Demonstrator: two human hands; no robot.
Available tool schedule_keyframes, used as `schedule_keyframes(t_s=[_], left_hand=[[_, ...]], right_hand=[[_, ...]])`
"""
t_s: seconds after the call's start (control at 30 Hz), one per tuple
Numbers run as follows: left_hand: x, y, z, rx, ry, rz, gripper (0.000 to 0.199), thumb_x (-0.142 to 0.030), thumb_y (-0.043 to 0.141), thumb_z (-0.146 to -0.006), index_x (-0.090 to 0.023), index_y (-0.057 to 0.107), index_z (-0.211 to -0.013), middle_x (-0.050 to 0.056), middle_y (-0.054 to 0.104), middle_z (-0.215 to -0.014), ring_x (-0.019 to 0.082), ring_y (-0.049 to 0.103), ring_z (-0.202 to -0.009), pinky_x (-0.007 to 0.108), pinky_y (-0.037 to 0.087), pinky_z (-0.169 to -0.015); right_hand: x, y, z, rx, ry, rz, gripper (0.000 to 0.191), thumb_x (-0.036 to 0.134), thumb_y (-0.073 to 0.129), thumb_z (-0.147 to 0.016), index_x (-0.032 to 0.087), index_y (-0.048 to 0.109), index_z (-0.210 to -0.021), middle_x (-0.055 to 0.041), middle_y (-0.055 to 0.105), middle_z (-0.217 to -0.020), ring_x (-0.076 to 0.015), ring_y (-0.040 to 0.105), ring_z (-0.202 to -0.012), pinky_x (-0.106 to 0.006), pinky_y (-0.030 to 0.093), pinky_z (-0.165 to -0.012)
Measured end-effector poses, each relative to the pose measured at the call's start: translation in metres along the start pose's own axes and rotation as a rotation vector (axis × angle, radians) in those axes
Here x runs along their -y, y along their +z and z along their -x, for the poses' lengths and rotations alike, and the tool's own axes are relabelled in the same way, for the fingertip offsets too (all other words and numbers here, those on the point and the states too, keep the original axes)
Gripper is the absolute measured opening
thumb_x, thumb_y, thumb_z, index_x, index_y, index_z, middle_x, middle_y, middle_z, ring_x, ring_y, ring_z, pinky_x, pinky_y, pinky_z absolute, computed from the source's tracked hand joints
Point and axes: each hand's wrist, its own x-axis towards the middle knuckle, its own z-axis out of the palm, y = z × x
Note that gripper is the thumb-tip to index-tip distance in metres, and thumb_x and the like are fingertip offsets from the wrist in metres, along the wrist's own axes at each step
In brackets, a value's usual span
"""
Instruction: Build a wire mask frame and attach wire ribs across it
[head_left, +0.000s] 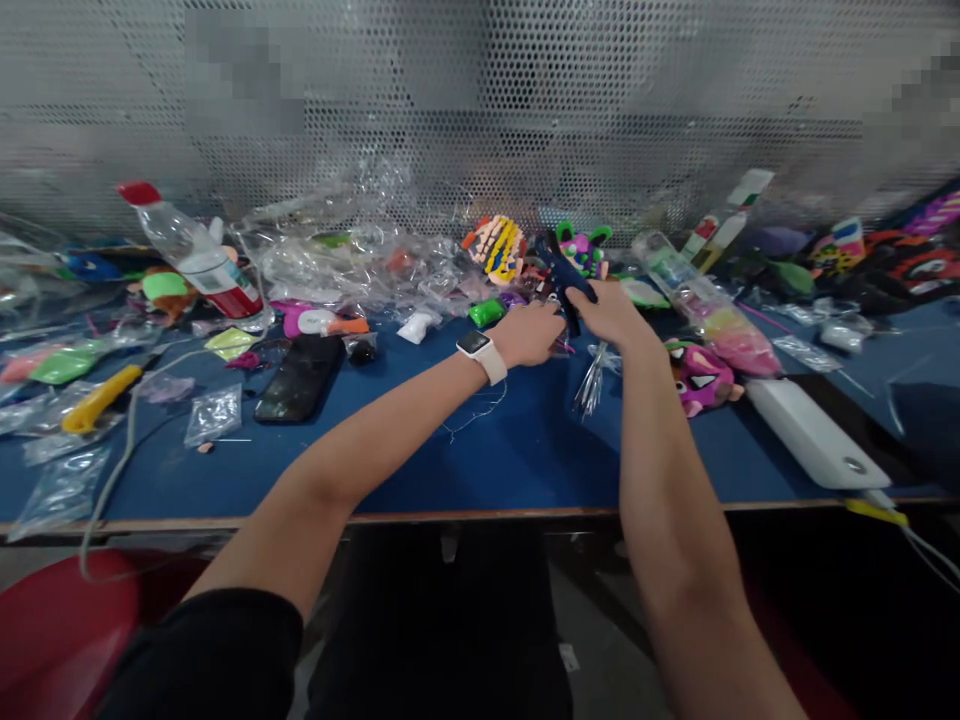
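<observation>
Gripping a dark tool (553,262) beside the left hand (531,333) (hold unclear) is the right hand (611,312).

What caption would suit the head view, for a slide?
Right hand holding a dark tool, left hand close beside it, over a blue table scattered with toys and bags.

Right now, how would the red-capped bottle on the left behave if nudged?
The bottle would probably tip easily, being tall and narrow. It seems light for its size, since no liquid shows above the label. Once down, its round sides could let it roll.
</observation>
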Motion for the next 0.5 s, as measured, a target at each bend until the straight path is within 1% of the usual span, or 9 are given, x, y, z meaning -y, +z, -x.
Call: schedule_keyframes(t_s=[0.07, 0.13, 0.23, 0.3, 0.4, 0.5], left_hand=[[-0.001, -0.002, -0.001, 0.002, 0.009, 0.034, 0.032, -0.019, 0.058, -0.099, -0.008, 0.071, -0.126, 0.021, 0.066, -0.133, 0.035, 0.064, -0.123, 0.045, 0.053, -0.099], [-0.006, -0.005, 0.0, 0.002, 0.025, 0.095, 0.028, -0.018, 0.056, -0.1, -0.01, 0.073, -0.12, 0.019, 0.07, -0.127, 0.032, 0.067, -0.117, 0.043, 0.054, -0.095], [-0.022, -0.005, 0.002, 0.035, 0.001, 0.193, 0.026, -0.024, 0.058, -0.1, -0.012, 0.074, -0.116, 0.017, 0.075, -0.113, 0.03, 0.072, -0.104, 0.04, 0.056, -0.086], [-0.034, -0.001, 0.001, 0.042, -0.027, 0.216, 0.029, -0.029, 0.061, -0.1, -0.01, 0.073, -0.118, 0.019, 0.075, -0.11, 0.031, 0.073, -0.103, 0.04, 0.057, -0.083], [-0.045, 0.009, -0.001, 0.077, -0.039, 0.226, 0.035, -0.035, 0.058, -0.103, -0.008, 0.072, -0.12, 0.021, 0.075, -0.11, 0.034, 0.074, -0.106, 0.041, 0.058, -0.086], [-0.049, 0.022, -0.004, 0.083, -0.036, 0.244, 0.038, -0.037, 0.054, -0.106, -0.007, 0.072, -0.12, 0.022, 0.076, -0.113, 0.035, 0.075, -0.11, 0.042, 0.058, -0.089]], right_hand=[[-0.001, 0.001, 0.001, 0.043, 0.002, -0.092, 0.032, 0.05, 0.061, -0.096, 0.025, 0.06, -0.077, -0.0046, 0.066, -0.074, -0.0297, 0.068, -0.084, -0.044, 0.056, -0.083], [0.0, 0.001, 0.003, 0.07, 0.03, -0.153, 0.033, 0.052, 0.062, -0.095, 0.025, 0.06, -0.077, -0.0025, 0.065, -0.072, -0.0261, 0.065, -0.078, -0.04, 0.055, -0.077], [0.003, 0.005, 0.007, 0.057, 0.101, -0.202, 0.033, 0.051, 0.064, -0.094, 0.023, 0.061, -0.077, -0.0017, 0.064, -0.073, -0.0225, 0.061, -0.072, -0.037, 0.053, -0.071], [0.003, 0.008, 0.008, 0.039, 0.143, -0.224, 0.035, 0.055, 0.065, -0.094, 0.023, 0.062, -0.078, -0.0026, 0.063, -0.073, -0.0227, 0.061, -0.072, -0.037, 0.053, -0.071], [0.002, 0.013, 0.007, -0.017, 0.167, -0.216, 0.048, 0.07, 0.064, -0.09, 0.022, 0.065, -0.086, -0.0064, 0.067, -0.078, -0.0272, 0.066, -0.081, -0.04, 0.055, -0.077], [-0.003, 0.016, 0.002, -0.15, 0.166, -0.131, 0.064, 0.082, 0.062, -0.086, 0.019, 0.066, -0.101, -0.0143, 0.072, -0.098, -0.0347, 0.068, -0.102, -0.05, 0.054, -0.094]])
